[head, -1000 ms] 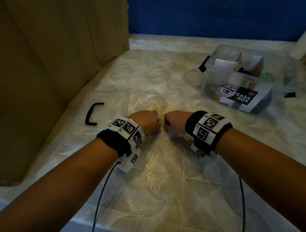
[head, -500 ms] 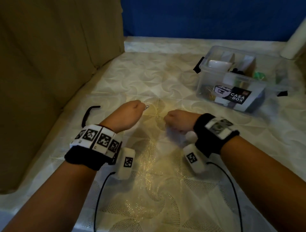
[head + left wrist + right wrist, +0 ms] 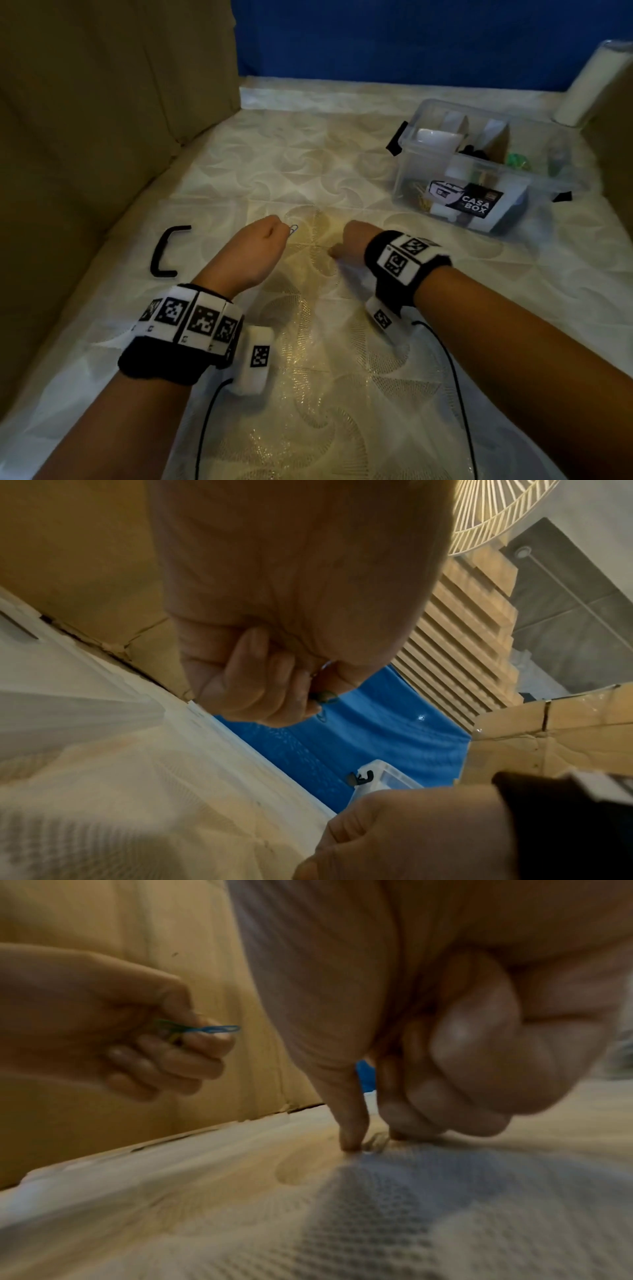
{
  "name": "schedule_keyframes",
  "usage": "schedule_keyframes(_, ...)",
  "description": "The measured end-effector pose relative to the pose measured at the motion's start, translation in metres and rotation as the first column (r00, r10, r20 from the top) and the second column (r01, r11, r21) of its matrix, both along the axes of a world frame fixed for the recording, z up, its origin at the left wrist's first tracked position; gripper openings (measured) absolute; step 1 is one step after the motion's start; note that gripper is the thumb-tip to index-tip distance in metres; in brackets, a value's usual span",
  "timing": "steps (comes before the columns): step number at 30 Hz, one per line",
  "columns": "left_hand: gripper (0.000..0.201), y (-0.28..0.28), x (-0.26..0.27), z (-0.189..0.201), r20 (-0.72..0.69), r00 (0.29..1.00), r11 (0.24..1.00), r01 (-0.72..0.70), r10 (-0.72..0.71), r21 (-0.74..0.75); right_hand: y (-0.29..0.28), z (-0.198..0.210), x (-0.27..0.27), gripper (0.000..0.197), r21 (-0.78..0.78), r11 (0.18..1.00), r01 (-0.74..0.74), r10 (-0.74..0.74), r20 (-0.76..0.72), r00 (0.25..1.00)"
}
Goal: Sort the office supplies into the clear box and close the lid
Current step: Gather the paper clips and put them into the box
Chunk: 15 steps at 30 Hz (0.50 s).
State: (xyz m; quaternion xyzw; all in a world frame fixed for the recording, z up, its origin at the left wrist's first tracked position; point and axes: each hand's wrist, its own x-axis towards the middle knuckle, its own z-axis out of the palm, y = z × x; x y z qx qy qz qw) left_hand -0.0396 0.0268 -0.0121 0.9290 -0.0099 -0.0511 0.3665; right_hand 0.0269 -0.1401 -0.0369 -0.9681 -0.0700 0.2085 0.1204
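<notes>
My left hand (image 3: 274, 233) hovers above the patterned tablecloth and pinches a few coloured paper clips (image 3: 293, 229); a blue one sticks out of the fingers (image 3: 219, 1028). Beside it, my right hand (image 3: 334, 253) is down on the cloth with curled fingers. Its thumb and a fingertip (image 3: 352, 1139) press either side of a small thin wire thing (image 3: 375, 1142), blurred, seemingly another clip. The clear box (image 3: 411, 178) with a CASA BOX label stands open at the back right, holding supplies in compartments. Its clear lid (image 3: 205, 219) with a black handle (image 3: 164, 253) lies flat at the left.
A cardboard wall (image 3: 102, 120) closes off the left side, and more cardboard (image 3: 616, 154) stands at the right. A blue backdrop (image 3: 411, 41) runs along the back. A white roll (image 3: 589, 89) leans at the back right corner. Thin black cables trail from both wristbands.
My left hand has lifted off the cloth and drawn away from the right hand, carrying the clips. The right hand has stayed low on the cloth with its wrist turned.
</notes>
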Motion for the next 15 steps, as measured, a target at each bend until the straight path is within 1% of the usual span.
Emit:
schedule_keyframes(4,0.030,0.002,0.018,0.005,0.033,0.999,0.993,0.018,-0.022,0.115,0.011,-0.001,-0.004,0.033,0.029,1.000,-0.009,0.010,-0.020,1.000)
schedule_keyframes(6,0.031,-0.003,0.029,0.013,0.063,0.997,0.984,0.031,-0.043,0.176,0.012,-0.003,-0.005,0.032,0.013,1.000,-0.020,0.020,-0.031,0.999)
schedule_keyframes(9,0.032,-0.021,0.050,0.031,0.110,0.983,0.959,0.116,-0.148,0.258,0.013,0.000,-0.006,0.033,0.015,1.000,-0.023,0.023,-0.032,0.999)
schedule_keyframes(10,0.031,-0.030,0.059,0.040,0.122,0.973,0.940,0.150,-0.195,0.306,0.013,0.004,-0.008,0.035,0.024,0.999,-0.028,0.029,-0.019,0.999)
schedule_keyframes(12,0.029,-0.054,0.079,0.057,0.156,0.940,0.879,0.214,-0.304,0.426,0.008,0.008,-0.010,0.038,0.035,0.999,-0.042,0.042,-0.013,0.999)
schedule_keyframes(15,0.025,-0.096,0.110,0.079,0.194,0.881,0.789,0.265,-0.432,0.554,-0.014,0.012,-0.015,0.035,0.078,0.996,-0.035,0.040,-0.052,0.998)
